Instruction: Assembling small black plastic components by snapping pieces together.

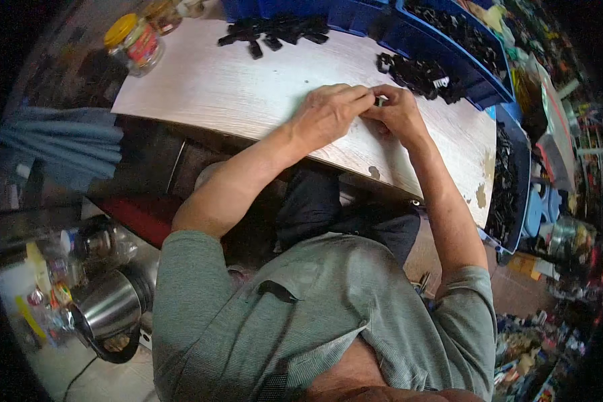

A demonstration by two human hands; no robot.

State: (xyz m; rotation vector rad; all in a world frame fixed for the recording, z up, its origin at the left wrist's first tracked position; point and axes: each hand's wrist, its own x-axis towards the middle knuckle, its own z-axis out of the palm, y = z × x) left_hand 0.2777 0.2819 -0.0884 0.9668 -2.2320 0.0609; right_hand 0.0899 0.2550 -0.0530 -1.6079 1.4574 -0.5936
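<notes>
Over the pale wooden table [201, 77], my two hands meet with their fingertips together. My left hand [331, 112] is closed in a pinch at a small dark piece [380, 101], most of which the fingers cover. On its other side my right hand [400, 115] pinches the same piece between thumb and fingers. Just beyond the right hand lies a heap of small black parts [409, 74], with one white bit [441, 82] on it. Farther back, to the left, several black oblong pieces [275, 30] lie in a loose spread.
Blue bins [435, 50] line the table's back and right, one filled with black parts. Another bin [512, 194] of black parts stands beyond the right edge. A jar with a yellow lid [137, 47] sits at the far left corner. A metal kettle [110, 308] is at lower left.
</notes>
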